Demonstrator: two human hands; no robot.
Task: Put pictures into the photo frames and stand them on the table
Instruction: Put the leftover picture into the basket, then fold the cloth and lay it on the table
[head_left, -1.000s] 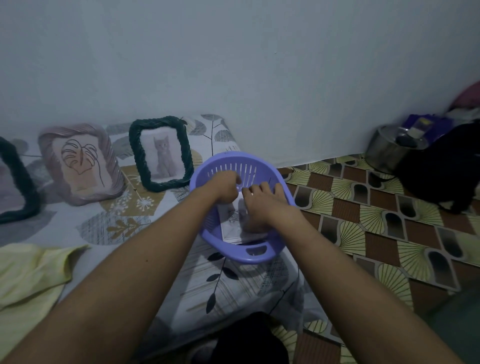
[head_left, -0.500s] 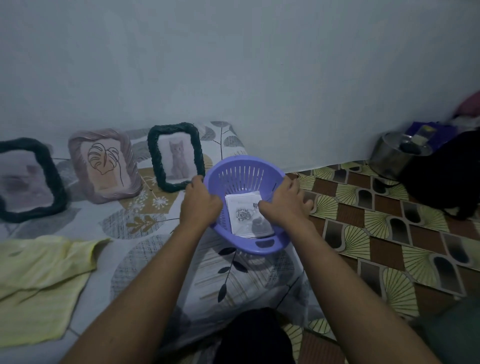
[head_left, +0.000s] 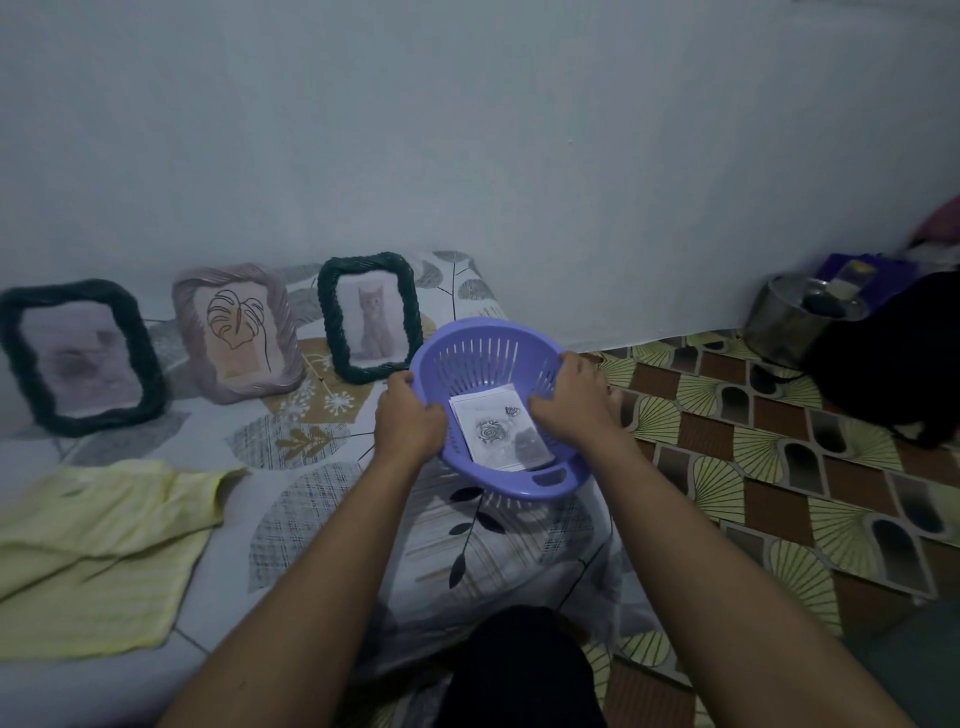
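Your left hand (head_left: 410, 421) has its fingers curled over the left rim of the purple basket (head_left: 483, 358), and your right hand (head_left: 569, 400) grips the right rim the same way, at the right edge of the leaf-print surface (head_left: 322, 519). The pictures (head_left: 493, 431) lie flat in the basket's bottom, a rose drawing uppermost. Along the far edge stand the cat frame (head_left: 369, 317), just beside the basket, then the pink frame (head_left: 236, 332) and the dark frame (head_left: 78, 358); a yellow cloth (head_left: 98, 551) lies by the left edge.
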